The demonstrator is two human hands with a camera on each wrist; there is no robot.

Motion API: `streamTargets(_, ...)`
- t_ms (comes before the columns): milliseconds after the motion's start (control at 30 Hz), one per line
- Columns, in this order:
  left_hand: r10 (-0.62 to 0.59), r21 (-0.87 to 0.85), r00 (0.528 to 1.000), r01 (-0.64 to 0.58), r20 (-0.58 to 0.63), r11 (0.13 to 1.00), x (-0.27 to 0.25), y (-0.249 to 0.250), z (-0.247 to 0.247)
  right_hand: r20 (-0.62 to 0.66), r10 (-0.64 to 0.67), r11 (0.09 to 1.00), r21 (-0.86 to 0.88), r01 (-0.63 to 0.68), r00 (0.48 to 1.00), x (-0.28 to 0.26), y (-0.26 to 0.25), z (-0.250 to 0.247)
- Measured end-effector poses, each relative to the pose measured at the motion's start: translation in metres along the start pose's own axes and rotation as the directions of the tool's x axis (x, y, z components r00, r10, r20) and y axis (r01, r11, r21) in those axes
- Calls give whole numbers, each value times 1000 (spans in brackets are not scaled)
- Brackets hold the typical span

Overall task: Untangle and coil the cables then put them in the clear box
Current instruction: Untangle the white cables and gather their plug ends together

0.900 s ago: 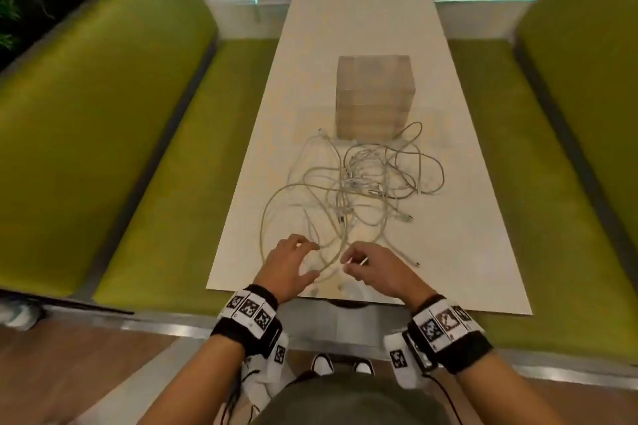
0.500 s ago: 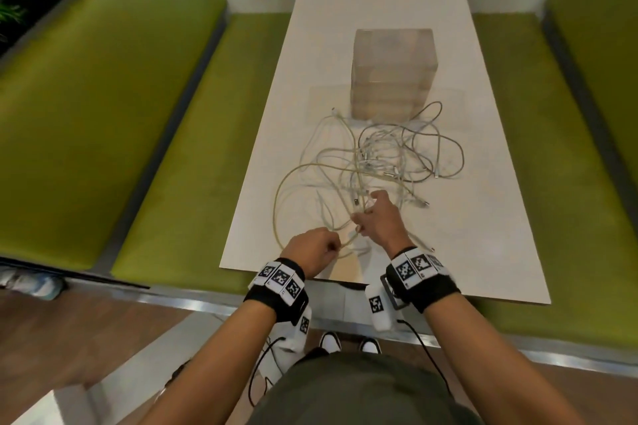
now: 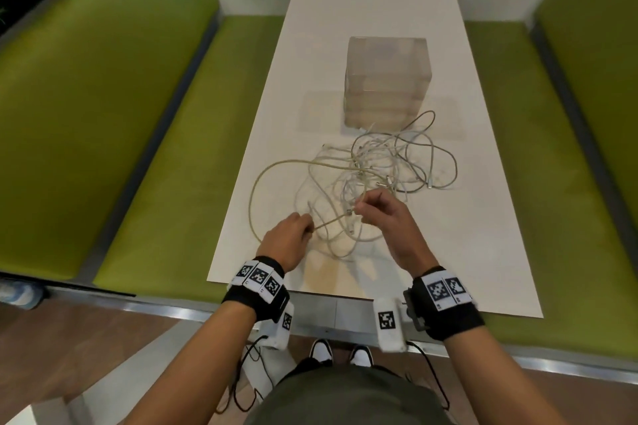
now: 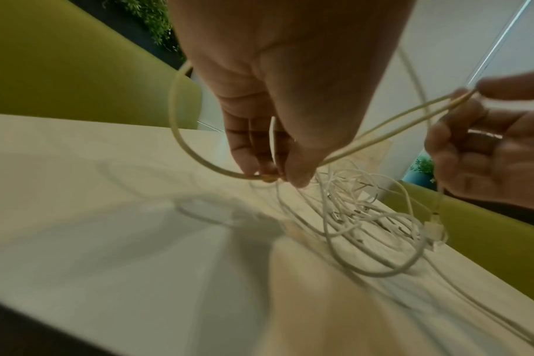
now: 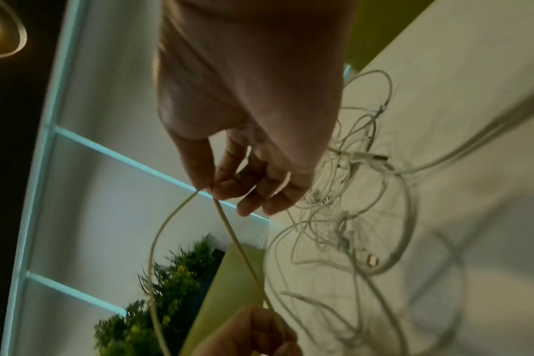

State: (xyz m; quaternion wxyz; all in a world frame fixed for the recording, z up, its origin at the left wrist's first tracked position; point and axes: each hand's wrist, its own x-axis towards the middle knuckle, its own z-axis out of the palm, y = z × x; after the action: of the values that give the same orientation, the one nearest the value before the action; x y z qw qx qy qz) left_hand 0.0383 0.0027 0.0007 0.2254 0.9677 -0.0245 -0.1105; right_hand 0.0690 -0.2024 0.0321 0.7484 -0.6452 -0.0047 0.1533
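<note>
now, cable (image 3: 331, 221) between both pinching hands

The bench (image 3: 483, 217) carries everything. The clear box (image 3: 386, 79) stands on the bench, near its middle. The pile of cables (image 3: 379, 166) lies on the bench just in front of the clear box, on the person's side, and one end comes right up to the box. The left hand (image 3: 288, 241) and the right hand (image 3: 383, 221) are over the bench in front of the pile, the left hand to the left. One long cable (image 3: 331, 220) runs between the two hands and loops out past the left edge of the bench.
</note>
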Motion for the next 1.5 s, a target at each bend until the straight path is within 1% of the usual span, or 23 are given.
streamTargets(100, 6, -1, 999, -6, -39, 1000, 7, 1, -3, 102, 54, 940, 330, -85, 993, 8, -13, 1)
streamTargets(167, 6, 1, 1000, -6, -30, 1000, 8, 3, -3, 95, 72, 915, 390, -104, 993, 18, -20, 0)
streamTargets(233, 11, -12, 1000, -11, 18, 1000, 4, 6, -6, 48, 87, 962, 255, -96, 995, 25, -28, -3)
streamTargets(333, 77, -83, 996, -73, 48, 994, -6, 16, -18, 33, 82, 991, -113, -78, 996, 30, -34, -12)
streamTargets(400, 136, -260, 991, -136, -16, 956, -14, 27, -30, 66, 128, 943, -316, -101, 990, 29, -29, -18)
streamTargets(467, 132, -415, 982, -179, -139, 892, -19, 39, -40, 125, 178, 878, -468, -100, 976, 23, -21, -20)
streamTargets(533, 87, -394, 942, -218, -324, 893, -17, 49, -43, 189, 213, 819, -570, -69, 959, 12, -15, -20)
streamTargets(567, 79, -348, 922, -221, -379, 911, -13, 52, -41, 225, 210, 808, -588, -39, 952, 7, -14, -19)
streamTargets(600, 76, -312, 922, -204, -379, 928, -8, 54, -39, 262, 196, 805, -594, -2, 945, 1, -15, -17)
streamTargets(633, 63, -318, 943, -173, -328, 932, -3, 57, -36, 301, 185, 798, -602, 36, 935, -3, -15, -15)
streamTargets(733, -2, -532, 992, -66, -126, 844, 5, 63, -32, 419, 235, 739, -663, 119, 877, -14, -13, -10)
streamTargets(800, -37, -570, 991, -43, -128, 820, 5, 64, -32, 439, 216, 712, -682, 167, 872, -21, -7, -9)
streamTargets(833, -93, -591, 985, -12, -147, 807, 4, 62, -31, 433, 177, 708, -680, 191, 884, -25, -5, -9)
streamTargets(867, -179, -623, 972, 45, -155, 781, 3, 59, -32, 429, 139, 710, -671, 212, 892, -28, -4, -9)
streamTargets(933, -334, -698, 938, 182, -87, 692, 1, 53, -35, 444, 95, 710, -658, 252, 891, -33, -2, -9)
streamTargets(967, -361, -723, 932, 222, -41, 654, -1, 50, -36, 458, 102, 708, -657, 259, 883, -35, -2, -9)
streamTargets(1033, -358, -778, 934, 233, 11, 584, -4, 47, -38, 487, 150, 691, -674, 261, 860, -39, 0, -9)
streamTargets(1133, -388, -887, 917, 249, 88, 388, -11, 48, -46, 507, 248, 592, -754, 286, 825, -47, 1, -9)
streamTargets(1233, -317, -961, 924, 258, 215, 100, -14, 49, -54, 496, 342, 489, -819, 300, 798, -52, 4, -8)
streamTargets(1267, -268, -961, 930, 274, 252, 46, -16, 49, -58, 484, 362, 466, -834, 295, 797, -53, 7, -8)
streamTargets(1333, -150, -952, 945, 301, 291, 50, -22, 51, -64, 452, 393, 432, -859, 273, 801, -53, 12, -9)
streamTargets(1400, -60, -967, 969, 243, 239, 78, -27, 52, -66, 424, 427, 416, -877, 242, 799, -53, 17, -10)
streamTargets(1500, -84, -995, 992, 92, 94, -34, -32, 56, -75, 382, 453, 439, -882, 172, 806, -56, 21, -13)
